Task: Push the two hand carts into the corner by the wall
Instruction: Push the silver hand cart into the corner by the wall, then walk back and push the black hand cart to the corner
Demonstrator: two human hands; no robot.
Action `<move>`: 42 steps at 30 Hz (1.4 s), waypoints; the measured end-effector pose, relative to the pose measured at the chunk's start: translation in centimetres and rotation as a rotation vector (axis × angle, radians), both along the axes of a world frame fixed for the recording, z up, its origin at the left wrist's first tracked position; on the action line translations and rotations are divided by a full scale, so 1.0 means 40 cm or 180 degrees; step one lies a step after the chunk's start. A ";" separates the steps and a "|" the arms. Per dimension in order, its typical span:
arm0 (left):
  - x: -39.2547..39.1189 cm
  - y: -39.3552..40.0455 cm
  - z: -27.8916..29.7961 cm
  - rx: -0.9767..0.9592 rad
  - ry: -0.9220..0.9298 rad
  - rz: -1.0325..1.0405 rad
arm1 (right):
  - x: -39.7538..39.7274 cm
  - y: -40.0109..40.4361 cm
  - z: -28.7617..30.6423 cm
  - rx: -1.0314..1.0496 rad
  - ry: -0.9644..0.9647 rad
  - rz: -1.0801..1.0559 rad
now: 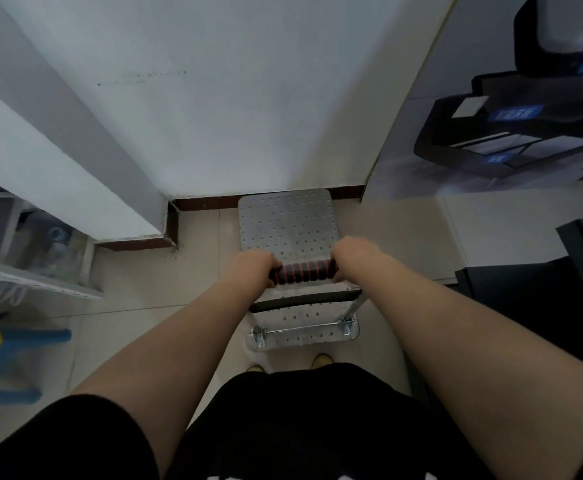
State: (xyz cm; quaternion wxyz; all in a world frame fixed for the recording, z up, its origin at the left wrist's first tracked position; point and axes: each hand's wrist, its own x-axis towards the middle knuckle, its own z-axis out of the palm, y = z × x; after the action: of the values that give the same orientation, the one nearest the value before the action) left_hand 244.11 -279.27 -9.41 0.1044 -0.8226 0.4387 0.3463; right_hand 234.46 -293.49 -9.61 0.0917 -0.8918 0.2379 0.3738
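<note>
- Cart (pixel 288 223): silver perforated deck, far edge touching the wall (pixel 214 98) baseboard.
- Left hand (pixel 253 268) and right hand (pixel 354 254) clamped on opposite ends of its black, red-ringed handle (pixel 305 271).

Both hands, left hand (pixel 252 268) and right hand (pixel 354 255), clasp the hand cart's handle (pixel 305 271). The cart's perforated metal deck (pixel 288 223) touches the wall's baseboard (pixel 207 203).

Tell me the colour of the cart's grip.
Black with red rings on the grip, head view.
</note>
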 end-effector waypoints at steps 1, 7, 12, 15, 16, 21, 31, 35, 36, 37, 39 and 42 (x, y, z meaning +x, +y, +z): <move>0.004 0.003 0.001 0.0032 -0.0016 0.0007 | 0.003 0.004 0.000 -0.0003 -0.0015 -0.0005; 0.016 0.049 -0.003 -0.0220 -0.0160 0.0254 | -0.003 0.026 -0.001 -0.0109 -0.0114 0.0060; 0.022 0.090 -0.007 -0.0603 0.0204 0.0724 | -0.025 0.030 -0.002 -0.0040 -0.0252 -0.0035; 0.053 0.119 0.018 -0.0851 0.0682 0.1507 | -0.005 0.031 0.022 0.0479 -0.0353 -0.0575; 0.066 0.132 0.030 -0.1004 0.0730 0.1716 | 0.008 0.034 0.038 0.0706 -0.0475 -0.0797; 0.140 0.253 0.092 -0.1633 0.0620 0.2728 | 0.110 0.088 0.116 0.1593 -0.1058 -0.1150; 0.136 0.653 0.231 -0.2230 -0.0225 0.4307 | 0.348 0.394 0.218 0.2796 -0.1646 -0.0683; 0.077 0.820 0.265 -0.2305 -0.0553 0.4882 | 0.417 0.565 0.245 0.3114 -0.1330 0.0005; 0.055 0.858 0.271 -0.2317 -0.0678 0.5044 | 0.429 0.613 0.253 0.3180 -0.1243 0.0203; 0.032 0.897 0.275 -0.2303 -0.0793 0.5208 | 0.437 0.662 0.262 0.3245 -0.1150 0.0412; -0.018 0.970 0.282 -0.2279 -0.0945 0.5560 | 0.446 0.762 0.276 0.3393 -0.0950 0.0777; -0.095 1.072 0.289 -0.2313 -0.1076 0.6030 | 0.446 0.910 0.288 0.3538 -0.0719 0.1175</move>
State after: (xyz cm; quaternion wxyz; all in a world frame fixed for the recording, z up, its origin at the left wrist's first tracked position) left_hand 240.31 -236.38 2.14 -0.4064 -0.8510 -0.3323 0.0126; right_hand 252.28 -257.09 1.89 0.5029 -0.7710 -0.1635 0.3548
